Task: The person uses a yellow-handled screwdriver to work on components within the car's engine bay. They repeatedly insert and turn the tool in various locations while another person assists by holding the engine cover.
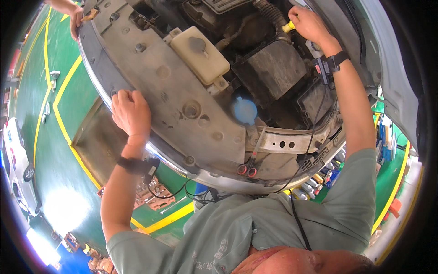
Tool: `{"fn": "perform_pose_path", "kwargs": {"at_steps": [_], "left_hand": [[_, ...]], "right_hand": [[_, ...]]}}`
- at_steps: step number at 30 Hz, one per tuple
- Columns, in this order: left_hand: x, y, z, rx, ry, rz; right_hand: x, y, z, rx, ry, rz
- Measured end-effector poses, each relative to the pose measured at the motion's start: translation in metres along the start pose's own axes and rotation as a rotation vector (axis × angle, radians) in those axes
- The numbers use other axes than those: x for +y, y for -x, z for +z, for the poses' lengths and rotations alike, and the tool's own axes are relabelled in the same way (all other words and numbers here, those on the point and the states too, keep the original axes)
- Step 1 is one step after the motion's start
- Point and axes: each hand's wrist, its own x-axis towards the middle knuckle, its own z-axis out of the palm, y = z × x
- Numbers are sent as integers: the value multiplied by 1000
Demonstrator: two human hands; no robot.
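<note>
– Down at the lower edge, what comes first?

– The green shirt point(283, 223) of the person. Just past it, scissors point(253, 159) with red and black handles lie on the front of the engine bay, blades pointing away.

– And the left hand?

– The left hand point(131, 112) rests on the outer edge of the grey panel point(171, 121). Its fingers are curled in; I can't tell whether they grip the edge or only lean on it. A black strap point(132, 165) circles that wrist.

– Farther in?

– A blue cap point(245, 111) near the scissors, then a black box point(271, 68), with a pale tank point(200, 57) to its left, beside the panel.

– Where's the right hand?

– At the far right of the bay. The right hand point(309, 26) has its fingers closed on a yellow piece point(288, 27), right by the ribbed hose point(273, 19). It's small and half covered, so what it is, I can't fairly say.

– Anyone else?

– Another person's hand point(75, 22) is at the panel's far left corner. Well beyond, a white car point(20, 169) stands on the green floor point(61, 153).
</note>
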Motion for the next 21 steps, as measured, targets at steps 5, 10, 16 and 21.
{"fn": "perform_pose_path", "kwargs": {"at_steps": [5, 10, 16, 21], "left_hand": [[0, 1, -5, -24, 72, 28], [-4, 2, -2, -6, 142, 113], [-3, 4, -5, -17, 189, 140], [-5, 4, -8, -45, 233, 154]], "right_hand": [[-18, 2, -10, 67, -8, -44], [-22, -7, -6, -31, 160, 152], [-36, -8, -16, 2, -18, 114], [-43, -13, -15, -123, 138, 263]]}}
